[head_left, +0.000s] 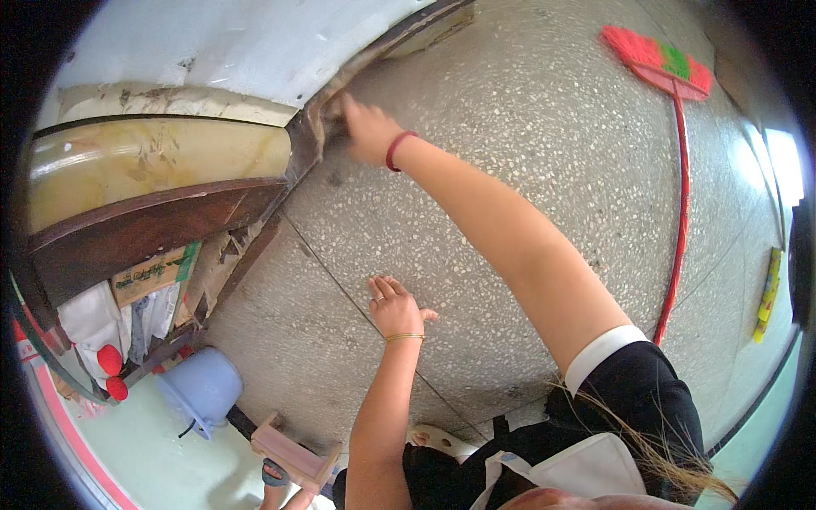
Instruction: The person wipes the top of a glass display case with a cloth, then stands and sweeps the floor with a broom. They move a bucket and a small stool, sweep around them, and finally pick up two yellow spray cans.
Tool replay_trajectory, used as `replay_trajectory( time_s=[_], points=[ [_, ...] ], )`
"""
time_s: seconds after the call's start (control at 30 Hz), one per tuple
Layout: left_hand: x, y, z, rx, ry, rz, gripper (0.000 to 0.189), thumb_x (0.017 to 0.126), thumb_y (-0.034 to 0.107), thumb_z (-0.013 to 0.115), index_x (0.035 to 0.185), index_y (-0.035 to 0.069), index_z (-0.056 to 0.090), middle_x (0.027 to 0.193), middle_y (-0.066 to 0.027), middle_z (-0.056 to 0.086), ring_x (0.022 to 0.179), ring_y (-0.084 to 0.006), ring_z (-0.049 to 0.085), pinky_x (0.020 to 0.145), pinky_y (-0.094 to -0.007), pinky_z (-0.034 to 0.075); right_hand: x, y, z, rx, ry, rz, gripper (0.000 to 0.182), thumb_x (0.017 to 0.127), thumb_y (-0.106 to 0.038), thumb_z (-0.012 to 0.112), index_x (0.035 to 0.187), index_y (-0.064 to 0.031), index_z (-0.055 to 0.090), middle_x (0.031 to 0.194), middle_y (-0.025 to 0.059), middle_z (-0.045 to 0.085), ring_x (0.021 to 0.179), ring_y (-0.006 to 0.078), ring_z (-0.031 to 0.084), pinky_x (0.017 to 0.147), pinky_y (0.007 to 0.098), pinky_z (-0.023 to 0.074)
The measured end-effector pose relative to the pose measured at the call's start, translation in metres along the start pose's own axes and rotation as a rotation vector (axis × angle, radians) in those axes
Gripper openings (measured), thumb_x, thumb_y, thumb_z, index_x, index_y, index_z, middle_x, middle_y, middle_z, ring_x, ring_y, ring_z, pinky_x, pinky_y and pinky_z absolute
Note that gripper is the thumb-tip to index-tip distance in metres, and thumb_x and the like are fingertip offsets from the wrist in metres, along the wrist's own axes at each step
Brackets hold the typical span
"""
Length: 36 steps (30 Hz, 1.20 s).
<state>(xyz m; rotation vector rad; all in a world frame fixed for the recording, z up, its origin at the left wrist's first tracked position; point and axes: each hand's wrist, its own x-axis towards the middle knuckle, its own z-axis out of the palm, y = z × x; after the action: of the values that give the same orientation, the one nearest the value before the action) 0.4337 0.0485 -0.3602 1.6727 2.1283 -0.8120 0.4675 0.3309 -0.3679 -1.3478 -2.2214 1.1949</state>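
My left hand (396,312) is empty over the speckled terrazzo floor (484,280), fingers extended and thumb spread to the side. A ring and a gold-coloured bracelet are on it. Farther forward, my right hand (371,132) reaches to the worn lower edge (309,137) of a battered cabinet (185,57). Motion blurs its fingers, so whether they hold anything does not show. A dark red band (395,150) circles that wrist.
On the left, a cardboard box (150,277) and white bags (89,312) fill a low shelf. Below are a blue bucket (204,386) and a small wooden stool (293,449), beside a dark sandal (275,473). A red-handled mop (682,210) and a yellow object (768,293) lie right.
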Motion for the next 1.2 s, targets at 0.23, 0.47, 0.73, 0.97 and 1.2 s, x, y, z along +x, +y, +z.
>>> replay_trajectory(
  time_s=[0.23,0.47,0.73,0.97,1.2],
  points=[
    [-0.001,0.004,-0.002,-0.002,-0.013,-0.025,0.115,0.043,0.053,0.081,0.128,-0.011,0.036,0.133,-0.0260,0.038,0.129,-0.0355,0.031,0.094,-0.0427,0.039,-0.008,0.019,0.007,0.378,0.128,-0.214,0.076,0.073,-0.005,0.054,0.138,0.0047,0.016,0.129,0.0283,0.043,0.120,0.0397,0.042,0.103,0.0398,0.0332],
    [-0.007,-0.006,0.018,-0.030,0.084,0.000,0.115,0.039,0.058,0.079,0.123,-0.010,0.043,0.131,-0.0255,0.041,0.127,-0.0351,0.035,0.095,-0.0416,0.040,-0.020,-0.028,0.022,0.281,0.079,0.062,0.088,0.074,-0.010,0.055,0.143,-0.0041,0.000,0.144,0.0221,0.022,0.135,0.0330,0.021,0.108,0.0440,0.0210],
    [-0.009,0.005,-0.010,0.020,-0.041,-0.005,0.116,0.047,0.061,0.076,0.131,-0.007,0.036,0.138,-0.0244,0.034,0.132,-0.0309,0.029,0.103,-0.0377,0.032,-0.052,0.020,-0.028,0.307,0.040,0.061,0.089,0.073,-0.030,0.068,0.139,0.0000,0.017,0.138,0.0258,0.032,0.129,0.0361,0.031,0.106,0.0396,0.0266],
    [-0.011,-0.002,0.003,-0.011,-0.070,-0.040,0.120,0.048,0.061,0.077,0.134,-0.008,0.030,0.140,-0.0233,0.031,0.134,-0.0306,0.025,0.106,-0.0398,0.027,-0.352,0.163,-0.123,-0.469,0.598,0.298,0.060,0.070,-0.018,0.069,0.125,-0.0147,0.047,0.131,0.0168,0.042,0.124,0.0351,0.036,0.102,0.0483,0.0290],
    [-0.050,-0.019,-0.015,-0.254,-0.069,0.013,0.092,0.071,0.052,0.068,0.139,0.007,0.028,0.147,-0.0153,0.022,0.137,-0.0295,0.015,0.110,-0.0460,0.015,-0.585,0.296,-0.131,-0.298,0.475,0.985,0.064,0.076,-0.032,0.063,0.127,-0.0028,0.038,0.128,0.0231,0.042,0.119,0.0376,0.041,0.098,0.0430,0.0354]
  ],
)
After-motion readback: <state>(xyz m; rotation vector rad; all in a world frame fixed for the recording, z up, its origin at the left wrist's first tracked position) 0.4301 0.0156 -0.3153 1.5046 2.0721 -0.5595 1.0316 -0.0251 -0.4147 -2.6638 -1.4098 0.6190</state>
